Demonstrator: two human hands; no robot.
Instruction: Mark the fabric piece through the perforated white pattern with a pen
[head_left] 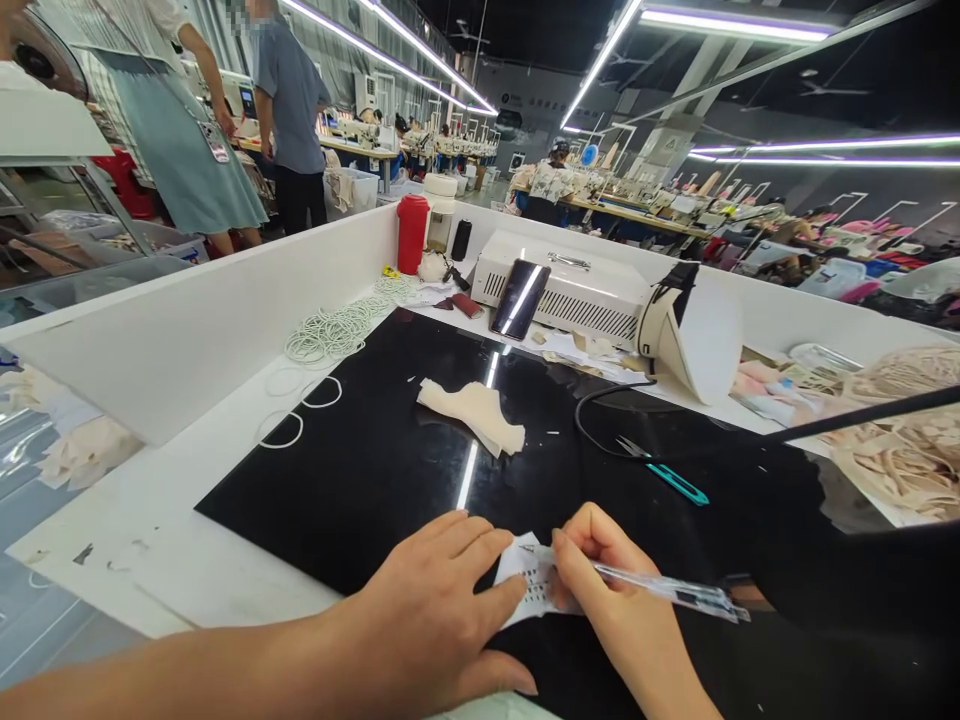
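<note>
My left hand (431, 610) lies flat on the black glossy mat (360, 470), its fingertips pressing down a small white paper slip (525, 580) with printed marks. My right hand (615, 600) grips a clear pen (667, 590), its tip on the slip's top edge. A pale cream fabric piece (472, 410) lies on the mat further back, apart from both hands.
Teal thread snips (667, 478) and a black cable (600, 420) lie right of the fabric. White elastic rings (330, 335) pile at the left. A red bottle (412, 233), a phone (519, 298), a white machine (570, 285) and a white lamp (694, 335) stand behind. Two people stand far left.
</note>
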